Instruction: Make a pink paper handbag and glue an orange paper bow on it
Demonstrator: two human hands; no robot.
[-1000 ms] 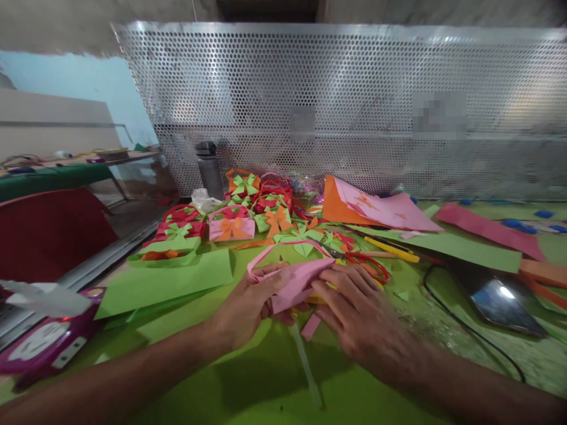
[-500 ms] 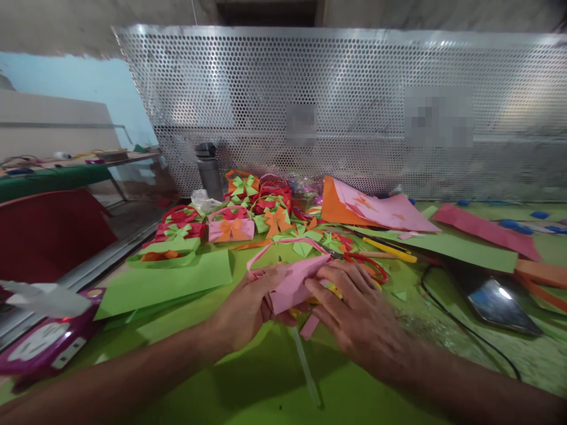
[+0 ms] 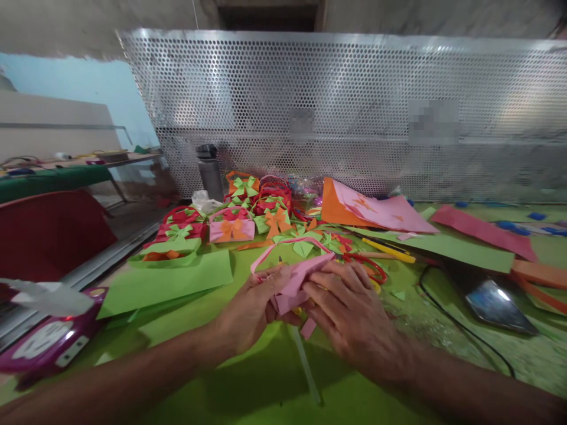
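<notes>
Presently, pink bag (image 3: 296, 280): one
Bottle (image 3: 209, 177): one, standing near bench's (image 3: 248, 389) far edge
Left hand (image 3: 250, 301): pinching bag
Right hand (image 3: 352, 313): half-curling, clasping bag

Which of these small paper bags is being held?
The pink bag in the left hand, also touched by the right hand; no bow shows. The other bags, including the pink one with an orange bow, sit beyond both hands.

A person's bare left hand (image 3: 248, 307) and bare right hand (image 3: 358, 319), seen from a head-worn camera; the left forearm (image 3: 146, 366) and right forearm (image 3: 460, 378) are uncovered out to the edges of the view, narrowing toward the wrists; rounded knuckles (image 3: 352, 274) mark the back of the right hand; fingernail detail is too blurred to make out.
</notes>
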